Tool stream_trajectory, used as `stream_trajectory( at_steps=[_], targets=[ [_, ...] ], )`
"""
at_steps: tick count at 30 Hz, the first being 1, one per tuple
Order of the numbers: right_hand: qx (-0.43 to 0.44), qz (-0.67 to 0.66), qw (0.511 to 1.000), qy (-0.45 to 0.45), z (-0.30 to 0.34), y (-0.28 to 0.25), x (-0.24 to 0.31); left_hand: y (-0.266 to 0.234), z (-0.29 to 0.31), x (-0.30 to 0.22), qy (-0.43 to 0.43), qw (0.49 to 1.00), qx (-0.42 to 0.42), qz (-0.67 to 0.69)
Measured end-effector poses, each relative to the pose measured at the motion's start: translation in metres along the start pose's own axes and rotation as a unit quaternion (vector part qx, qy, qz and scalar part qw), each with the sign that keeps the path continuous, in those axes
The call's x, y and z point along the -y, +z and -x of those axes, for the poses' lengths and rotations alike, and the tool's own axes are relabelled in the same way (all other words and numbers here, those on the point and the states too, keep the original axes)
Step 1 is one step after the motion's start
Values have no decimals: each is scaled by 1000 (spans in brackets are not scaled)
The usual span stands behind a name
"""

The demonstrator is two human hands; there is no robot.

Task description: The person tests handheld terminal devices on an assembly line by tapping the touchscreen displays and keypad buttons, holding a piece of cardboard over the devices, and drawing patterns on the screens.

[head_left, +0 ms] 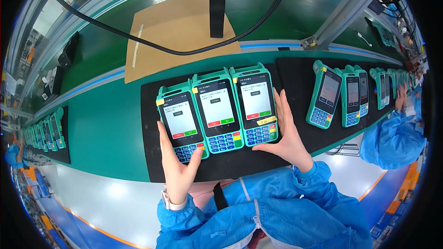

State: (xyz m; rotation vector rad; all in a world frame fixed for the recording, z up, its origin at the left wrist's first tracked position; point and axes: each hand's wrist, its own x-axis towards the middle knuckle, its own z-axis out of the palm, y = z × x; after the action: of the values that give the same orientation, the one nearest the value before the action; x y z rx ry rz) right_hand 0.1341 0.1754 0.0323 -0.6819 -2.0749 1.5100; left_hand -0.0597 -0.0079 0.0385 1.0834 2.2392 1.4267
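Left hand (180, 171), right hand (289, 140) flank three terminals (218, 119) (three lit screens (214, 106)).

Text on all three front units: left terminal (173, 119), middle terminal (216, 108), right terminal (253, 101). Each screen (219, 111) has a tiny status line up top, a short title under it, small dark characters running onto a second line, then a grey button (216, 101) with a caption. Below that, red button (214, 123) and green button (227, 121), both captioned in pale characters. Keypads (224, 143): pale digits on blue keys. Yellow strip (266, 121) on the right terminal, just above its keypad, carries dark characters. Standing terminal (328, 87) further right: screen lettering too small to read.
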Motion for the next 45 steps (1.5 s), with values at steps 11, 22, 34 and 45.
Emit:
stream_trajectory(
  at_steps=[11,22,34,45],
  targets=[
    [-6,249,954,-170,11,17,37,5,17,-4,100,956,-32,-275],
    [-57,321,927,-187,16,10,30,3,23,4,96,957,-57,-268],
    [-111,228,957,-140,31,-7,4,-33,20,15,106,988,-81,-83],
    [-111,348,918,-153,54,1,-6,-408,-15,320,-164,754,-324,-547]
  ],
)
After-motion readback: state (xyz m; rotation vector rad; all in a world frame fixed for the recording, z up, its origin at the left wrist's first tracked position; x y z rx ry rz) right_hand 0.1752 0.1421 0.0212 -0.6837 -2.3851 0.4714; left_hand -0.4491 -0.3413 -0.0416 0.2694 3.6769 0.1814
